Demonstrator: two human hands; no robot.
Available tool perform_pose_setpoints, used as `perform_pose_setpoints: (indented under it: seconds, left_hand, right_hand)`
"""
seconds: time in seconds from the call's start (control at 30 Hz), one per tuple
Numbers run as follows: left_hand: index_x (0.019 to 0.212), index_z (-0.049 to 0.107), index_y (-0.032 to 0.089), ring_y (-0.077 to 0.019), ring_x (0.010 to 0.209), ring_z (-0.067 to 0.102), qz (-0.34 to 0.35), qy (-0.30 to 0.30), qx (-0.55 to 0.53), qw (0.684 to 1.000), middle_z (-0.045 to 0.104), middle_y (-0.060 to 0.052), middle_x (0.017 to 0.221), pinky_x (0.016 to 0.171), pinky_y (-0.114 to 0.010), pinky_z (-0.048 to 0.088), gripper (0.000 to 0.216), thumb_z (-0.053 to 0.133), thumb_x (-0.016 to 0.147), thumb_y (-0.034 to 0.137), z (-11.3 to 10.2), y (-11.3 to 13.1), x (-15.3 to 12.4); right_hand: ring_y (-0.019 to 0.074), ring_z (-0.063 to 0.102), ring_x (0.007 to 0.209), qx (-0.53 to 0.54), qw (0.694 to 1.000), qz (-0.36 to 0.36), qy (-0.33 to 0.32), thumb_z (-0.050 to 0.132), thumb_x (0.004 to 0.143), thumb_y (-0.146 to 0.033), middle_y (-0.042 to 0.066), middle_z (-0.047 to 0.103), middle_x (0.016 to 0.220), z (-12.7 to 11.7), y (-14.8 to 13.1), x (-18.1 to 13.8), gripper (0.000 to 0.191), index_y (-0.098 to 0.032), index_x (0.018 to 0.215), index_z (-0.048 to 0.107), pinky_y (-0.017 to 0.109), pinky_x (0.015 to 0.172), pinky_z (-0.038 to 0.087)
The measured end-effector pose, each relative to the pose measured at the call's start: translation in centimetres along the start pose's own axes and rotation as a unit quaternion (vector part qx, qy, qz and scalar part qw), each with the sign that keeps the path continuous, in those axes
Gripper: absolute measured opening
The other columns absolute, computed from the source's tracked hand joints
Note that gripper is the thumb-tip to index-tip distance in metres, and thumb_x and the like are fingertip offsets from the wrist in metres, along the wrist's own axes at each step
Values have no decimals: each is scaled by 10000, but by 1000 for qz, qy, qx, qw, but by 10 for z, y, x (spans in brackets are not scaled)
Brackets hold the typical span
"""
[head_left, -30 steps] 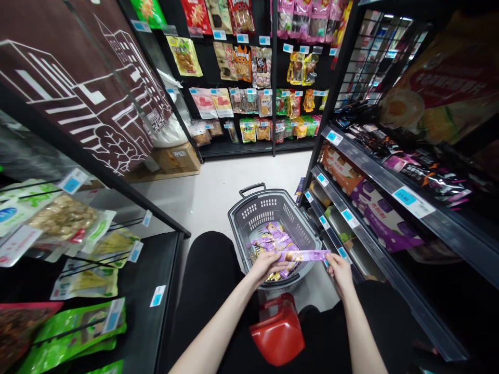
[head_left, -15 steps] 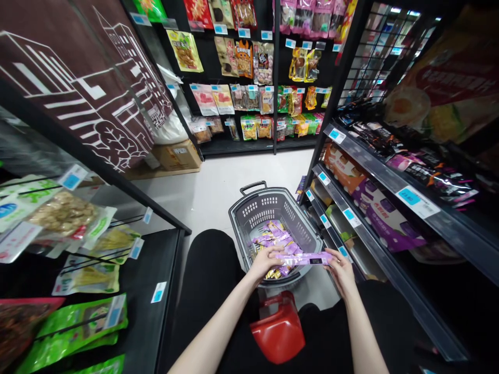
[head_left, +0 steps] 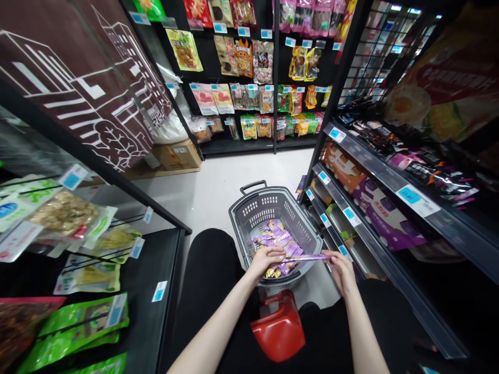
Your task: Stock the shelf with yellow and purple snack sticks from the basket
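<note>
Between my two hands a long, slim purple snack packet (head_left: pixel 306 257) is held level, turned nearly edge-on to me. My left hand (head_left: pixel 268 261) grips its left end, the fingers lying over it. At the right end, the thumb and fingers of my right hand (head_left: pixel 340 269) pinch the tip. Beneath the packet stands a grey shopping basket (head_left: pixel 249 208) on the floor. Several purple packets (head_left: pixel 278 234) lie piled inside it, with some gold-coloured ends showing near my left hand. Part of the pile is hidden by that hand and the held packet.
A red plastic part (head_left: pixel 278 332) sits between my knees. To the right, a shelf (head_left: pixel 374 218) holds boxes and dark packets. Hanging snack bags (head_left: pixel 89 317) fill the rack at left. Across the pale floor (head_left: pixel 218 182) stands a wall rack of bags (head_left: pixel 244 59).
The purple packet has been turned about its length, from its broad face showing to a thin edge. Both hands stay in nearly the same place above the basket.
</note>
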State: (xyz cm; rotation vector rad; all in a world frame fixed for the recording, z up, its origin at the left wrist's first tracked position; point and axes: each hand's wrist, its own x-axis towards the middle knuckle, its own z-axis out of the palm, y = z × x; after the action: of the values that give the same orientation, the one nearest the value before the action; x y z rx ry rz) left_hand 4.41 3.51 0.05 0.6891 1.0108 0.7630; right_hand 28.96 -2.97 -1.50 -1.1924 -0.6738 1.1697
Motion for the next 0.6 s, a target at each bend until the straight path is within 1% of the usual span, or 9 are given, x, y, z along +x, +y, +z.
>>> perform_pose_setpoints:
  seconds: [0.07, 0.17, 0.23, 0.33, 0.4, 0.47, 0.53, 0.6]
  left_hand:
    - [760, 660, 117, -268, 901, 628, 14, 0, 12, 1000, 711, -85, 802, 786, -366, 499, 364, 737, 413, 38, -2, -1, 2]
    - [795, 650, 132, -271, 944, 610, 38, 2, 46, 998, 704, -85, 863, 779, -360, 500, 431, 699, 395, -18, -5, -2, 4]
    - [846, 639, 146, -259, 952, 606, 50, 11, 130, 990, 691, -79, 925, 777, -346, 496, 453, 681, 423, -12, -6, -3, 5]
    - [940, 614, 157, -250, 978, 590, 56, 31, 288, 955, 658, -87, 1018, 826, -341, 461, 496, 662, 467, 15, -8, -7, 6]
    - [1004, 592, 162, -270, 1054, 541, 57, 50, 353, 933, 626, -107, 1086, 912, -364, 392, 548, 670, 474, 46, -10, -11, 5]
    - [1029, 582, 171, -298, 1116, 487, 56, 67, 397, 914, 604, -124, 1120, 964, -383, 320, 559, 678, 484, 90, -13, -15, 4]
    - [985, 604, 178, -313, 1097, 498, 46, 70, 442, 893, 627, -132, 1073, 950, -383, 317, 479, 670, 513, 139, -16, -17, 3]
    - [941, 624, 178, -313, 1031, 546, 34, 61, 476, 877, 657, -137, 999, 903, -371, 354, 390, 645, 552, 178, -17, -18, 3]
  right_hand:
    - [231, 603, 872, -27, 1000, -8, 3, 688, 637, -339, 87, 676, 921, 1, 1, -1, 183, -171, 711, 701, 358, 803, 457]
    - [236, 594, 923, -87, 996, -18, 23, 725, 597, -291, 82, 661, 988, 3, 5, 0, 249, -182, 817, 686, 375, 852, 440]
    - [236, 602, 901, -117, 992, -26, 41, 725, 582, -275, 79, 659, 978, 6, 10, 4, 303, -182, 864, 667, 389, 852, 441]
    - [245, 601, 880, -180, 981, -52, 48, 674, 606, -263, 91, 655, 938, 10, 15, 18, 266, -172, 856, 667, 402, 840, 437]
    - [267, 562, 967, -265, 958, -89, 57, 643, 603, -225, 101, 635, 987, 12, 15, 32, 280, -184, 878, 678, 420, 886, 391]
    - [281, 507, 1052, -363, 920, -128, 76, 610, 607, -196, 103, 608, 1048, 12, 8, 44, 310, -204, 908, 680, 441, 935, 327]
    - [279, 491, 1066, -431, 884, -160, 85, 567, 650, -211, 105, 602, 1054, 10, -10, 49, 276, -205, 902, 679, 452, 943, 298]
    - [268, 512, 1025, -462, 862, -196, 74, 521, 714, -257, 102, 614, 1032, 6, -40, 44, 229, -199, 874, 675, 450, 920, 317]
